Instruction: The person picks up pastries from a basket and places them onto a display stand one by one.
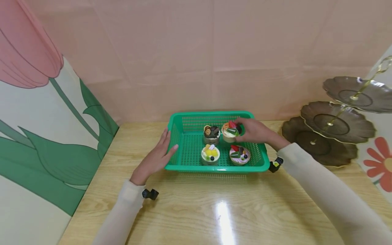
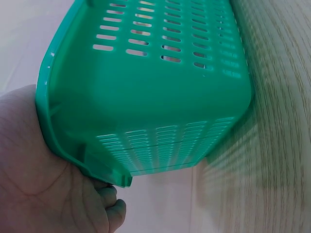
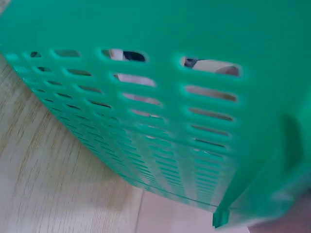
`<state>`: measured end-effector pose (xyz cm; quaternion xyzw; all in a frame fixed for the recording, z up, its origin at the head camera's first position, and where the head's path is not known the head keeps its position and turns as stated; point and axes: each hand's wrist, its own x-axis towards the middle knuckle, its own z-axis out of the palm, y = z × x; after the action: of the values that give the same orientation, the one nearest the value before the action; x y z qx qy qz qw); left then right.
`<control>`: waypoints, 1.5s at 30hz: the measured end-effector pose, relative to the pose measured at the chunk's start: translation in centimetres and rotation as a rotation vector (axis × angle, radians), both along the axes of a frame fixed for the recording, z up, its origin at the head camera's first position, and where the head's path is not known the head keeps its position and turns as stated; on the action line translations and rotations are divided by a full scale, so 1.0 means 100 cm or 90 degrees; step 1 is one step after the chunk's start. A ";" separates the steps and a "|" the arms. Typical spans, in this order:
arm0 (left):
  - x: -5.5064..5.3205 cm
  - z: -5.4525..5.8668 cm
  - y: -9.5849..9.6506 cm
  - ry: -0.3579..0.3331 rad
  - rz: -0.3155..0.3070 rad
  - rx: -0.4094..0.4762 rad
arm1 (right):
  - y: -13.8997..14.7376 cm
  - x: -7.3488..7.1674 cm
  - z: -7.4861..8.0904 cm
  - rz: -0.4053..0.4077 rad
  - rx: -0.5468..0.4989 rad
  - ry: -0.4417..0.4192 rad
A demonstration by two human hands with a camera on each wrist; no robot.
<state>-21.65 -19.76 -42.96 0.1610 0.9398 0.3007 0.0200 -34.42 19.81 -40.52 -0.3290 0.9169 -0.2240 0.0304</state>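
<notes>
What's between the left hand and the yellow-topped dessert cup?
Head view: left wall of the green basket, then a bare stretch of its floor.

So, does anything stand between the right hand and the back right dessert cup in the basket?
Nothing visible does: the right hand grips the back right cup. The chocolate-topped cup stands to its left and the pink-cream cup in front, neither between them.
</notes>
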 end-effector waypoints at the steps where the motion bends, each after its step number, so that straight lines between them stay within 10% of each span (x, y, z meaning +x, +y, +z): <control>1: 0.000 0.000 0.000 -0.002 -0.001 0.001 | 0.002 0.002 0.001 -0.003 -0.003 0.000; 45: 0.004 -0.001 -0.002 -0.011 -0.011 0.014 | 0.094 0.087 0.100 -0.222 -0.007 0.127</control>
<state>-21.24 -19.93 -43.06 0.1667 0.9350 0.3118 0.0290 -25.74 29.18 -30.52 -0.1862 0.9572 -0.1968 -0.1015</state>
